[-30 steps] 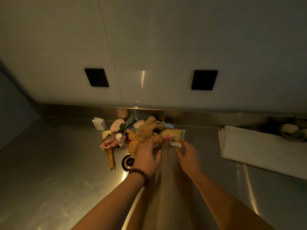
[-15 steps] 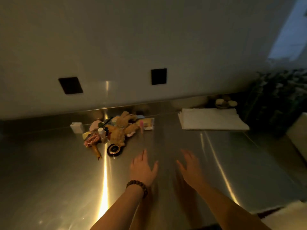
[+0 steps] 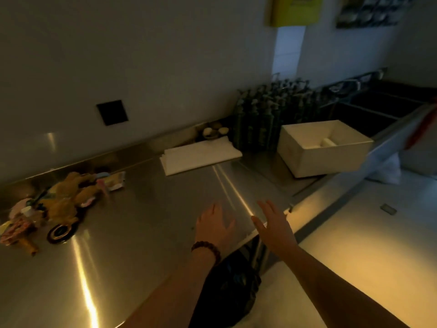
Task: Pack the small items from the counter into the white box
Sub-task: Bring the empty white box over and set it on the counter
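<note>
A heap of small items lies at the far left of the steel counter (image 3: 146, 233): a tan plush toy (image 3: 68, 197), a round black compact (image 3: 59, 232), a yellow packet (image 3: 115, 181) and other bits. The open white box (image 3: 314, 159) stands at the counter's right end, with a small pale object inside. My left hand (image 3: 214, 224), a bead bracelet on its wrist, hovers open over the counter's front part. My right hand (image 3: 275, 224) is open at the counter's front edge. Both hands hold nothing and are well apart from the heap and the box.
A folded white cloth (image 3: 201, 153) lies against the back wall, with small bowls (image 3: 214, 132) behind it. A rack of dark pump bottles (image 3: 267, 114) stands left of the box. Dark sinks (image 3: 378, 107) lie beyond. The floor (image 3: 354, 233) is to the right.
Both hands have drawn back from the heap with nothing in them. My view has swung to the right, so the heap sits far left and the white box has come into sight.
</note>
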### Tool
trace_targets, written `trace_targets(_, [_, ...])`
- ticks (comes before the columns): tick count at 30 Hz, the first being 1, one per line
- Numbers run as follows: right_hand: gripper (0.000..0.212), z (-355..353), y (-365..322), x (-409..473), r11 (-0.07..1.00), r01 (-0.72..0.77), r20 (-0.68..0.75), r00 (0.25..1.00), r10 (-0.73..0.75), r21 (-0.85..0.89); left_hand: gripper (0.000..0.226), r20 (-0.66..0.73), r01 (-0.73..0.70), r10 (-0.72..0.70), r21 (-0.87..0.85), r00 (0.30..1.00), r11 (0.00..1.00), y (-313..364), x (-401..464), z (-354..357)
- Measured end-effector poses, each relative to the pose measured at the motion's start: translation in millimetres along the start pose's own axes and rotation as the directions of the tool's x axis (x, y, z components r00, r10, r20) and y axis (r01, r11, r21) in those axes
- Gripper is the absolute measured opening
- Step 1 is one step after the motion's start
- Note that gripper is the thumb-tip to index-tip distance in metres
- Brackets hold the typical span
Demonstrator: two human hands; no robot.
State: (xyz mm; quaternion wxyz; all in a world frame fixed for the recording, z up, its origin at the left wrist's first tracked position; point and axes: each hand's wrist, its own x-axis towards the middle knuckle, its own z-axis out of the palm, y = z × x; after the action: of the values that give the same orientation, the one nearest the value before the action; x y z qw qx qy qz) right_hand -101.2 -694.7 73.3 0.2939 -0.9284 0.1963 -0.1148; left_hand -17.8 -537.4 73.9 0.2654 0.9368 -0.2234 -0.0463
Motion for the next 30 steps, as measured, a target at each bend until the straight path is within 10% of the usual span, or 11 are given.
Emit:
trace_targets(14, [0.059, -195, 204, 83, 0.994, 0.018, -0.130, 0.991, -0.031, -0.105, 0.068, -0.100, -0.083, 0.056, -0.293, 0.993, 0.953, 251, 78, 87])
trace_targets(30, [0.059, -265, 309, 251, 0.999, 0.046, -0.116, 0.992, -0.046, -0.002, 0.064, -0.163, -0.097, 0.049, -0.305, 0.985, 0.947, 321, 234, 127])
